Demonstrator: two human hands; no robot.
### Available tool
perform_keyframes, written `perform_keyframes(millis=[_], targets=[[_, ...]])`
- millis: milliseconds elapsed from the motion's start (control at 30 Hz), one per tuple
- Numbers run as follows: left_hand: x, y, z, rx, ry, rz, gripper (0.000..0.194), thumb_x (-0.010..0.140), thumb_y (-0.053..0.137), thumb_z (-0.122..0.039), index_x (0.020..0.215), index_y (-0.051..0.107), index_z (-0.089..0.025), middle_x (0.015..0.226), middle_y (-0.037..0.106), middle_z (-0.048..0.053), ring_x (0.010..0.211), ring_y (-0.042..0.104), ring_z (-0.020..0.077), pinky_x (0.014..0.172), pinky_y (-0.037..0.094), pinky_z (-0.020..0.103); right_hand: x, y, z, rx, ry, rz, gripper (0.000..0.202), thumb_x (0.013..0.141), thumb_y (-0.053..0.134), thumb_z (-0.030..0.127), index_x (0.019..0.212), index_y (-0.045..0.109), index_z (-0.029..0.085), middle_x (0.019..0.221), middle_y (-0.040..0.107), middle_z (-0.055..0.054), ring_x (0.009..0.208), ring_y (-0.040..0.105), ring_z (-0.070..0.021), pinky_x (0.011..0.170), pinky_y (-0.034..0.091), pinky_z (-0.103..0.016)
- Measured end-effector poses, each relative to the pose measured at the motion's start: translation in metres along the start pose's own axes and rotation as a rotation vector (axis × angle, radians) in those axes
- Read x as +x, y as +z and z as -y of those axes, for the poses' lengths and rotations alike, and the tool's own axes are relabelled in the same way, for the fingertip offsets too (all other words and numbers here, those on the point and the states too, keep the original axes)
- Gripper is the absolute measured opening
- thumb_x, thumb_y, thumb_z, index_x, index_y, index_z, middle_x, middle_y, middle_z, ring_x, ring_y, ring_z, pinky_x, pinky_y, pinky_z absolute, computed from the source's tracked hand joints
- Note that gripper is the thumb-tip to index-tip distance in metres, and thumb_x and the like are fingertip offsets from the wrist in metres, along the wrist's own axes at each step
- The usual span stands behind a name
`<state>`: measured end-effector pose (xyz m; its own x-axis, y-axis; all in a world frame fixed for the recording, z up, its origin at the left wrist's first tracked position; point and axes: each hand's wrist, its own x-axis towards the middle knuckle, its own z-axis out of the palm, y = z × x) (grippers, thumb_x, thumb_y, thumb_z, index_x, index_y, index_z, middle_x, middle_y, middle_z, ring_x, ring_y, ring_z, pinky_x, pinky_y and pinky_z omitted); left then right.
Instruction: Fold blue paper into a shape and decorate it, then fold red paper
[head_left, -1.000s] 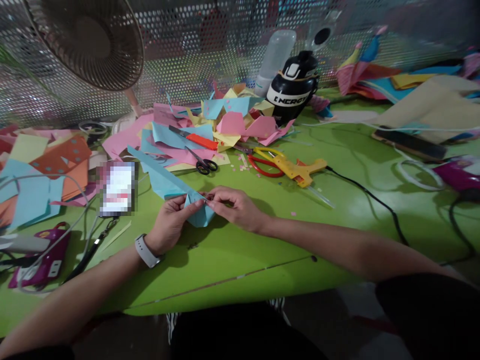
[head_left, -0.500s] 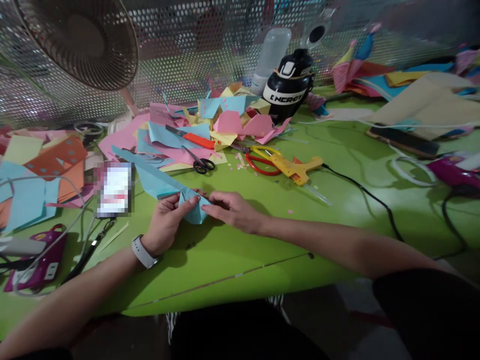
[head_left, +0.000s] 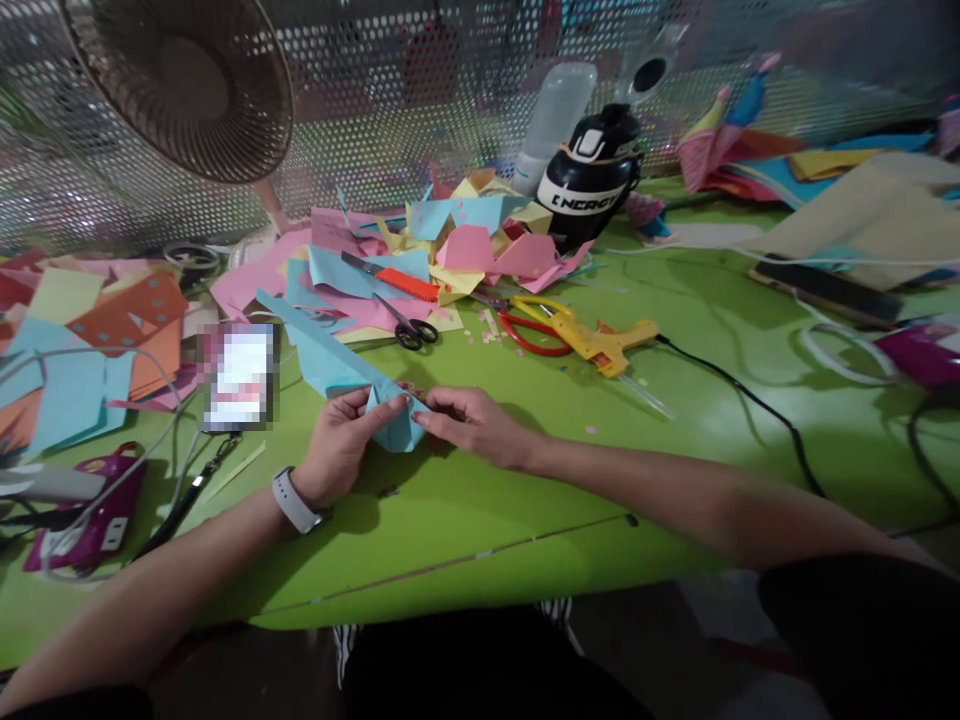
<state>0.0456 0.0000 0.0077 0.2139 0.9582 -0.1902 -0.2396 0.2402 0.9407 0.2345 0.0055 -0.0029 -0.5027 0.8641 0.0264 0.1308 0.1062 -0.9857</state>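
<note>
A folded sheet of light-blue paper (head_left: 330, 362) is held just above the green table, its long end pointing to the upper left. My left hand (head_left: 341, 440) pinches its near end, thumb on top and fingers beneath. On the other side, my right hand (head_left: 472, 425) grips the edge of the same end between thumb and fingers. Part of the fold is hidden behind my fingers. Beyond the paper lie black-handled scissors (head_left: 415, 332), an orange-red utility knife (head_left: 405, 283), red-and-yellow-handled scissors (head_left: 531, 335) and a yellow glue gun (head_left: 600, 345).
Coloured paper scraps (head_left: 465, 250) pile up at the back before a black bottle (head_left: 589, 180) and a fan (head_left: 184, 85). A phone (head_left: 240, 378), paper sheets (head_left: 79, 385) and a purple power strip (head_left: 94, 510) lie left. A black cord (head_left: 750, 405) crosses the right side.
The whole view has shifted slightly, so things appear a little further right. Both hands keep hold of the blue paper, with hardly any change in grip.
</note>
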Motion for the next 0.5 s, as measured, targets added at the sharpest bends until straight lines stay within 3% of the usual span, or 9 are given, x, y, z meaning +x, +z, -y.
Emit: perform_keyframes(millis=[267,500], targets=[[-0.0003,0.0007,-0.0007,0.013,0.005,0.001,0.026,0.071,0.087,-0.034,0.090,0.080,-0.018,0.089,0.079,0.006,0.075,0.070,0.0154,0.074,0.057,0.026,0.0013,-0.0004,-0.0060,0.037,0.003,0.009,0.036,0.086,0.064,0.051,0.073,0.054,0.019,0.063,0.052,0.003,0.057,0.047,-0.0100,0.052,0.038,-0.025],[0.0023,-0.0023,0.0017,0.018,0.025,0.009,0.027,0.072,0.086,-0.035,0.092,0.080,-0.018,0.088,0.079,0.007,0.073,0.071,0.0154,0.071,0.058,0.026,0.0001,-0.0024,-0.0019,0.105,0.062,0.033,0.042,0.087,0.063,0.057,0.071,0.052,0.019,0.061,0.047,0.005,0.056,0.047,-0.0096,0.051,0.037,-0.024]])
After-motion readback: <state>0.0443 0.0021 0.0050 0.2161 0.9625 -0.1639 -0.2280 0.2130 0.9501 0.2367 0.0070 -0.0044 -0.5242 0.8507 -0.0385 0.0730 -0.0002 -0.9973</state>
